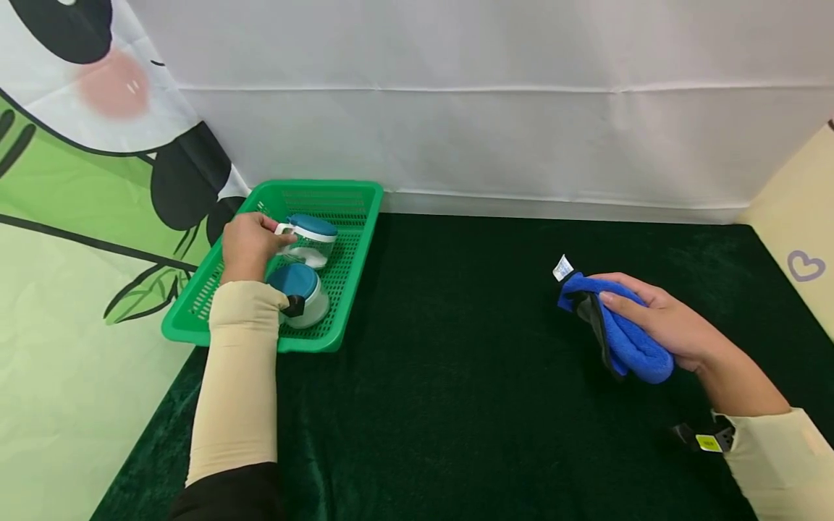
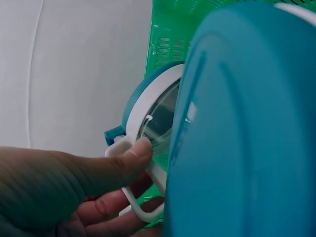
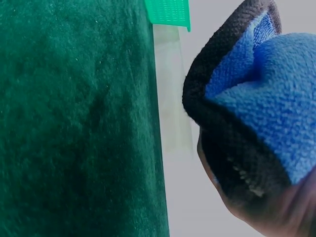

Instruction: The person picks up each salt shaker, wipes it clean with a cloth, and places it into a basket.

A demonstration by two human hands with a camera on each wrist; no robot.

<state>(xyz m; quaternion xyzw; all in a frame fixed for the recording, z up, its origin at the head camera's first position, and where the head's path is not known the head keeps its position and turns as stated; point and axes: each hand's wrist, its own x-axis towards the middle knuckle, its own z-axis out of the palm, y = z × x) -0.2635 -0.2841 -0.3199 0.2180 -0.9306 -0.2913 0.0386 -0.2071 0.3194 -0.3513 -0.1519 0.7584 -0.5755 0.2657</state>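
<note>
In the head view a green plastic basket (image 1: 361, 289) stands at the back left with two lidded jars in it. My left hand (image 1: 247, 244) reaches into the basket and pinches the white handle of the farther clear jar (image 1: 314, 242), which has a blue lid. The left wrist view shows the thumb (image 2: 133, 153) against that handle (image 2: 143, 215). Nearer sits the second jar (image 1: 309, 307); its blue lid (image 2: 242, 128) fills much of the left wrist view. On the right, my right hand (image 1: 664, 325) grips a folded blue cloth (image 1: 628, 336) with dark edging and a white tag.
Dark green velvet cloth (image 1: 456, 362) covers the table. A white sheet wall (image 1: 456, 145) rises behind it, a printed panel (image 1: 85, 275) stands on the left, and a cream panel (image 1: 795, 224) with a heart on the right.
</note>
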